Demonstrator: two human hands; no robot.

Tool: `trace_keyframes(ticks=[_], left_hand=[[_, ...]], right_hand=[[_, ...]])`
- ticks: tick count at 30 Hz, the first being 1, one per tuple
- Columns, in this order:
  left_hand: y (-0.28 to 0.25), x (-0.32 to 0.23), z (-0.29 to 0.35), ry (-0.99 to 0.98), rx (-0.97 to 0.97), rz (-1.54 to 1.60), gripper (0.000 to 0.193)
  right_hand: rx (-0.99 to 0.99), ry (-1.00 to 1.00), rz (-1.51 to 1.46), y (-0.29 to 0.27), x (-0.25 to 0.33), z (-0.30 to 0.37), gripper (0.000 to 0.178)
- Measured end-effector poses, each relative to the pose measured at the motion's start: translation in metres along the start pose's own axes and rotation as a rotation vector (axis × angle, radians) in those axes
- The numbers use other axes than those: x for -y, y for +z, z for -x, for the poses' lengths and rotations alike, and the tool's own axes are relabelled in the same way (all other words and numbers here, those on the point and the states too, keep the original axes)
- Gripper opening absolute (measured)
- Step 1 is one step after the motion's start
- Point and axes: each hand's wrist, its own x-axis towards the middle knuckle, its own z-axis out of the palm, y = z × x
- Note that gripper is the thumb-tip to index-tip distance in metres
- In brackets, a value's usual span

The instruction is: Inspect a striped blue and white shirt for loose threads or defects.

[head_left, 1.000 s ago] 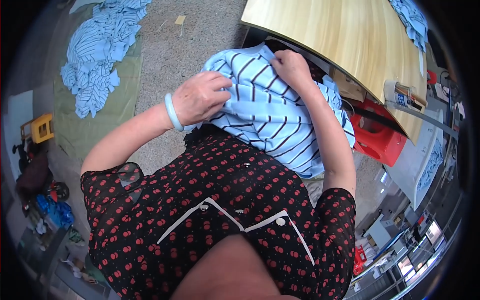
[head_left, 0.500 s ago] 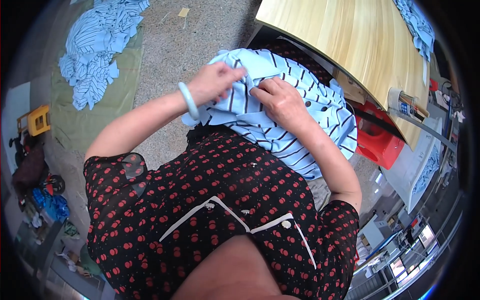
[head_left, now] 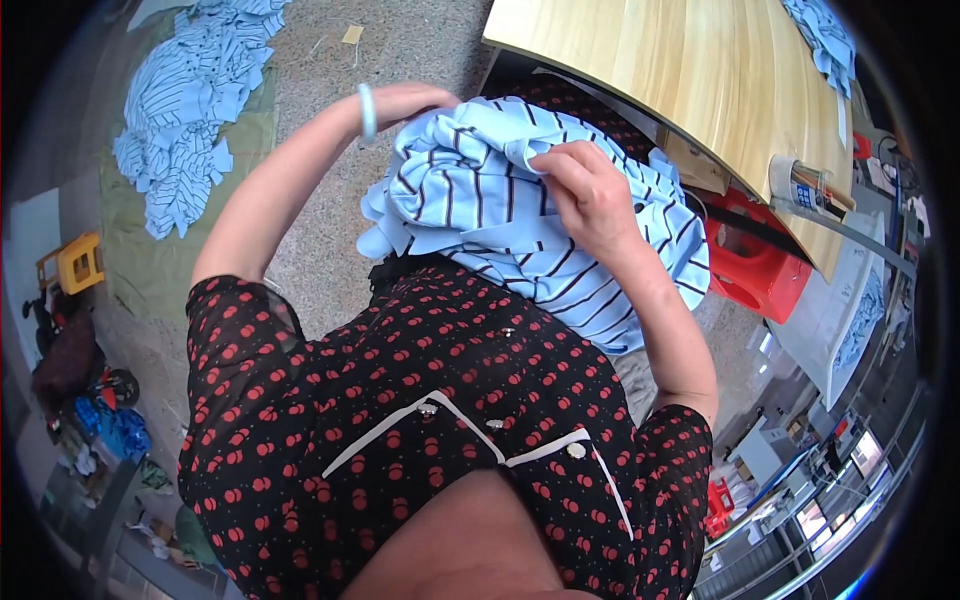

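Observation:
A light blue shirt [head_left: 470, 195] with dark stripes lies bunched across my lap, its folds raised toward the far side. My right hand [head_left: 592, 200] has its thumb and fingers pinched on a folded edge of this shirt. At the far left of the bundle, my left hand [head_left: 420, 99] reaches over the cloth, a pale bangle [head_left: 367, 113] on its wrist. The left fingers disappear behind the shirt, so their grip is hidden.
A wooden table [head_left: 640, 70] stands at the far right, with a cup of tools [head_left: 800, 185] at its edge. Below it sits a red plastic stool [head_left: 770, 275]. Similar striped garments [head_left: 190, 110] lie piled on a green cloth [head_left: 130, 265] on the floor at left.
My left hand has moved from the shirt's near face to behind its far left side. The cloth there is now bunched higher. My right hand has shifted slightly right, pinching a folded edge.

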Motion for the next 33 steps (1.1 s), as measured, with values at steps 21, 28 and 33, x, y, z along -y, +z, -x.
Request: trace_keyframes(ticks=[21,28,33], left_hand=[[0.02,0.116,0.099,0.094,-1.329,-0.697,0.017],[0.092,0.023,0.125,-0.07,-0.758,0.312,0.038],[0.119,-0.007,0.104,-0.05,-0.133,0.888,0.055]], right_hand=[[-0.013,-0.29,0.094,0.043,-0.007,-0.008,0.024],[0.006,-0.237,0.053,0.046,-0.003,-0.009,0.023],[-0.084,-0.216,-0.002,0.035,0.012,-0.021,0.02]])
